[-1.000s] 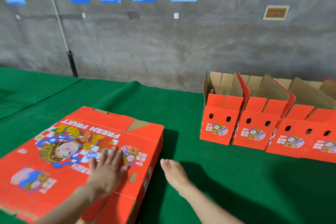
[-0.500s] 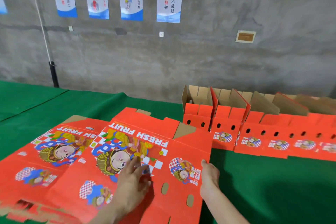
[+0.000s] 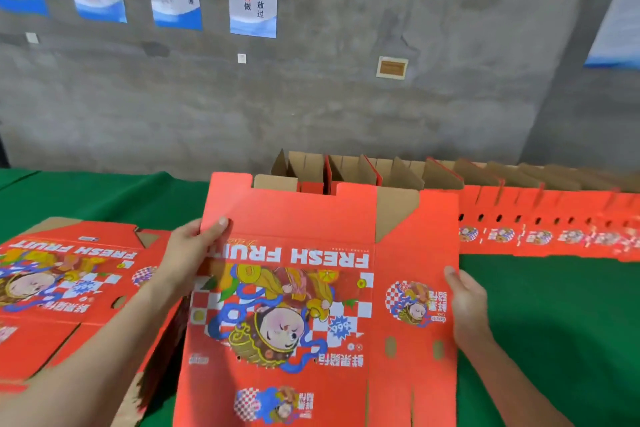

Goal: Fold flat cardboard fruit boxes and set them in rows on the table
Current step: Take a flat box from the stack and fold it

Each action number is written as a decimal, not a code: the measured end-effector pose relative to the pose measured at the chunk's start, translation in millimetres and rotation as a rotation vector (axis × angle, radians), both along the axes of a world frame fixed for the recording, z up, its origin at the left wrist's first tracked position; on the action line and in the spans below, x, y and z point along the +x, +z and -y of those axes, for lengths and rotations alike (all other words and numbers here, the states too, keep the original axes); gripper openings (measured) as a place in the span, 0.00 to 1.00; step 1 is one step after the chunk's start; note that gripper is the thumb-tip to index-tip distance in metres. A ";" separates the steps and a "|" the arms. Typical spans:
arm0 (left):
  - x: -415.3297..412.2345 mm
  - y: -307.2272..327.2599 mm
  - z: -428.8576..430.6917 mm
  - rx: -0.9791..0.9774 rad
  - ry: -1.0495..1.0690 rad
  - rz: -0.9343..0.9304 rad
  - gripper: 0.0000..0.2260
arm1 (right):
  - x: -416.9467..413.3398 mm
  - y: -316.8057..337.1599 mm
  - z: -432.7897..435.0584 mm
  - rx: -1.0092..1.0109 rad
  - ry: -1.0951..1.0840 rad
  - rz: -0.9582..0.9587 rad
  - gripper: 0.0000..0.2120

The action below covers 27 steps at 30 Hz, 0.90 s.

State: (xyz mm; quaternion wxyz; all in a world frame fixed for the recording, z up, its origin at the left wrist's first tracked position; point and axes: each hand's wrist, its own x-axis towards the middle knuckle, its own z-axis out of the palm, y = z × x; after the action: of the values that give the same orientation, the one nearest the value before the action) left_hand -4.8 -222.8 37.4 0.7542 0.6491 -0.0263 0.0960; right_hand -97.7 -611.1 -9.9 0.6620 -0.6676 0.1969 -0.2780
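Flat red cardboard fruit boxes point(image 3: 69, 288) lie stacked at left on the green-covered table point(image 3: 554, 322). The left hand point(image 3: 188, 260) pinches the left edge of a lifted printed red blank point(image 3: 294, 305), thumb on top. The right hand point(image 3: 467, 305) grips its right edge. Pressing both edges inward evenly should square it for the folded red row point(image 3: 536, 215) at right.

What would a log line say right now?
flat box: held, not yet folded | left hand: grips left edge | right hand: grips right edge | folded boxes: row behind
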 end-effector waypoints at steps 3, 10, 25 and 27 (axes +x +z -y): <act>-16.6 -8.9 13.3 0.007 -0.003 0.064 0.06 | -16.2 3.1 3.4 -0.399 -0.076 -0.071 0.17; -71.3 -31.1 29.8 -0.033 -0.015 0.152 0.10 | -25.5 43.5 -37.3 -0.907 0.122 0.138 0.18; -87.7 -28.0 17.4 -0.195 -0.228 -0.004 0.10 | -19.7 77.3 -35.9 -0.737 0.662 -0.268 0.18; -84.6 -16.2 16.7 -0.193 -0.320 -0.082 0.15 | -21.7 79.6 -37.1 -0.766 0.592 -0.255 0.19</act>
State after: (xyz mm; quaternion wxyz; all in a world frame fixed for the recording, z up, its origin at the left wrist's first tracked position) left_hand -89.4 -239.5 21.2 0.8190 0.5647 -0.0889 -0.0495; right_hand -119.4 -574.0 69.7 0.3905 -0.9186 -0.0376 -0.0468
